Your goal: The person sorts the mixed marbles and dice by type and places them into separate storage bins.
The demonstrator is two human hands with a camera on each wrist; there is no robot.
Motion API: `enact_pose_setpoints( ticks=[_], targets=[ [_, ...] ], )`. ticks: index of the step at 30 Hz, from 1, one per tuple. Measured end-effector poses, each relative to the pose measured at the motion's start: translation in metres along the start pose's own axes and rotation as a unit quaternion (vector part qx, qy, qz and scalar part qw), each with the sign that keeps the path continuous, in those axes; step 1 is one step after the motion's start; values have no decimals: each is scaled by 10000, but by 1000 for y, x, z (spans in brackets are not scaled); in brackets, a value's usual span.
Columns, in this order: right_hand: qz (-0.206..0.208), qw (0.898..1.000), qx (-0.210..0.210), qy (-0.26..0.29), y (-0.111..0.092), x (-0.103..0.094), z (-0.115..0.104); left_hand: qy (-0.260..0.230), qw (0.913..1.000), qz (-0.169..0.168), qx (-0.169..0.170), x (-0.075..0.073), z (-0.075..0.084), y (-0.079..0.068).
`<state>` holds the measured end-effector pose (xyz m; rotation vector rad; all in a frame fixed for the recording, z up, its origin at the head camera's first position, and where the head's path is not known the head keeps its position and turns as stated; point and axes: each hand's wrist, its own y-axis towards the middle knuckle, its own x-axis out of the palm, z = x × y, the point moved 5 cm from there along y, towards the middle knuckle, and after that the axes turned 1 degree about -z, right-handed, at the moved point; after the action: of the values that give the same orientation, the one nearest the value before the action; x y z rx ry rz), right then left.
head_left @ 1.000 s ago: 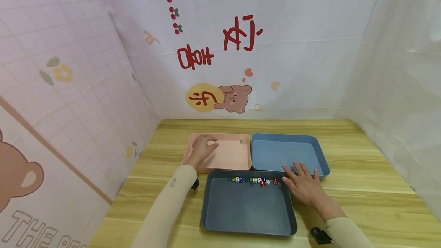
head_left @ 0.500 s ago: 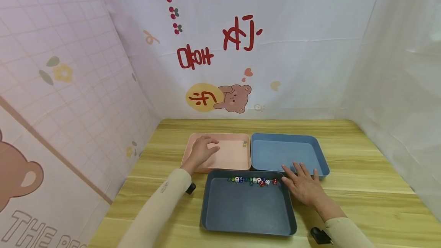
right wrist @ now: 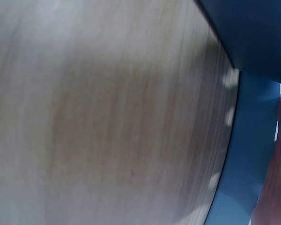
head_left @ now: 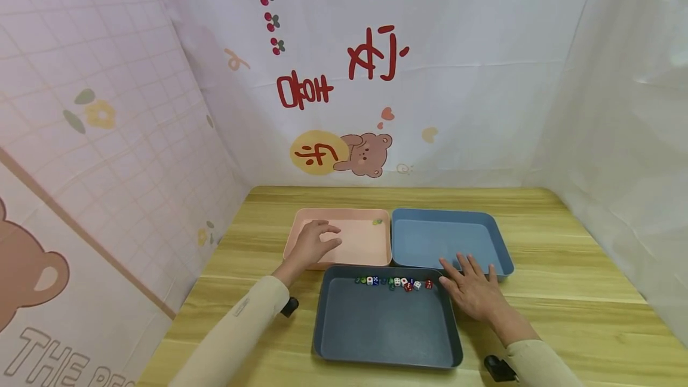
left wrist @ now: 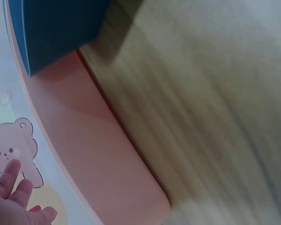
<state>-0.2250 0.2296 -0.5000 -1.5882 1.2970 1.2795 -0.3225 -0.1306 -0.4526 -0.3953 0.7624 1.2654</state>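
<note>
Both out front: left hand [head_left: 310, 245] arches over the pink tray [head_left: 359, 245], thumb and fingers apart; right hand [head_left: 475, 292] palm-down, fingers fanned at the blue tray [head_left: 438, 239].

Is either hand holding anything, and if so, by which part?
Nothing is held: the left hand is open and the right hand is spread.

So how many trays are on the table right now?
3. The pink tray is at the back left, the blue tray beside it at the back right, and the dark grey tray in front of both. No others show.
</note>
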Motion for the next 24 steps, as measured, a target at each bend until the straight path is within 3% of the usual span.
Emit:
enact_pose_setpoints(
  ticks=[10, 24],
  targets=[
    [-2, 10000, 0, -2, 0, 0, 0, -148, 9995, -219, 176, 8, 9, -22],
    [-27, 10000, 41, -12, 1, 1, 1, 314, 9951, -326, 879, 30, 16, -45]
  ],
)
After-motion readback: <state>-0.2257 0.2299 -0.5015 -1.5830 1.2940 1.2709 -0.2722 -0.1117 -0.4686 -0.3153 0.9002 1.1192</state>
